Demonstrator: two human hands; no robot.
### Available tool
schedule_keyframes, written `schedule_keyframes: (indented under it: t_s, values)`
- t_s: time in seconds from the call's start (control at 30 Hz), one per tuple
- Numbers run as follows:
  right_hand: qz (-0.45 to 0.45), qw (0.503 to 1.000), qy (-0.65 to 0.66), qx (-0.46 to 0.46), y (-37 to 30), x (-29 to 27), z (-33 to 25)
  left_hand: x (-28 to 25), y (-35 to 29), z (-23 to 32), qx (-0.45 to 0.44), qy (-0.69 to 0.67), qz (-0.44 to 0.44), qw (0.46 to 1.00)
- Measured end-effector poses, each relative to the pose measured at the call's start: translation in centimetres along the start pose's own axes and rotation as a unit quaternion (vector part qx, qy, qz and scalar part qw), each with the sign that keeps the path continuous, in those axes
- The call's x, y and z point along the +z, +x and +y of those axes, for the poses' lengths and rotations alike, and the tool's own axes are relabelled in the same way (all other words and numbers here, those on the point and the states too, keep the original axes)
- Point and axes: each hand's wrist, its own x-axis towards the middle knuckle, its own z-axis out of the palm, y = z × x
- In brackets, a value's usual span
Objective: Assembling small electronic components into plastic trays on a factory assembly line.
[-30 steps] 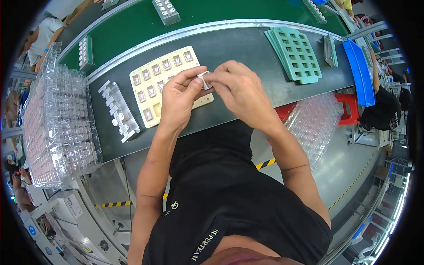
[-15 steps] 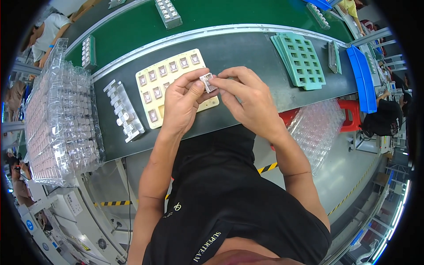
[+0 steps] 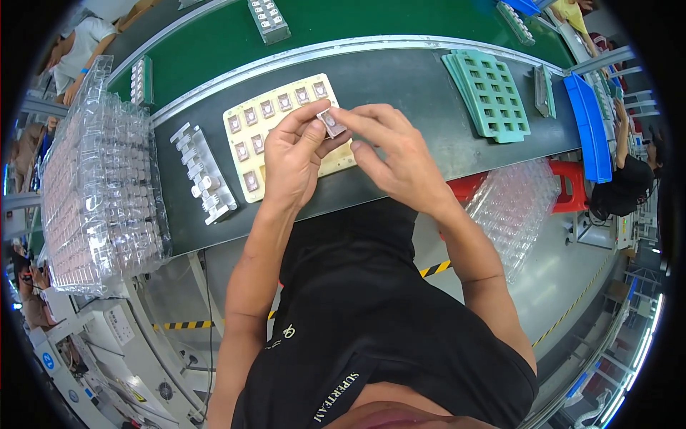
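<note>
A stack of clear plastic trays [image 3: 107,193] is standing leftmost; a grey metal rack [image 3: 198,166] is lying beside a cream rectangular tray [image 3: 246,165]. Above that tray, the left hand [image 3: 293,161] is pinching a small white rectangular part [image 3: 331,126]; the right hand [image 3: 396,154] is touching its upper edge, index finger extended, thumb spread apart.

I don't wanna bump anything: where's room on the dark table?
Bare dark tabletop lies between the cream rectangular tray and the stacked green slotted trays, beyond the right hand. It's crowded left: a silver notched bar and a clear plastic tray stack.
</note>
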Motion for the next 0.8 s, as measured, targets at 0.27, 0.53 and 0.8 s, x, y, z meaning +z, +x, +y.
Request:
schedule_keyframes:
  t_s: [0.27, 0.53, 0.8]
  values:
    - [-0.038, 0.999, 0.004, -0.034, 0.3, -0.3, -1.0, 0.0, -2.7, 0.0, -0.066, 0.029, 0.000, 0.997]
    - [-0.136, 0.989, 0.040, -0.032, 0.8, 3.3, -1.5, -2.0, -10.0, 1.0, -0.048, 0.192, 0.111, 0.974]
    - [-0.191, 0.975, -0.097, -0.054, 3.7, 11.3, -2.7, -6.6, -14.8, 4.0, 0.179, 0.353, 0.254, 0.883]
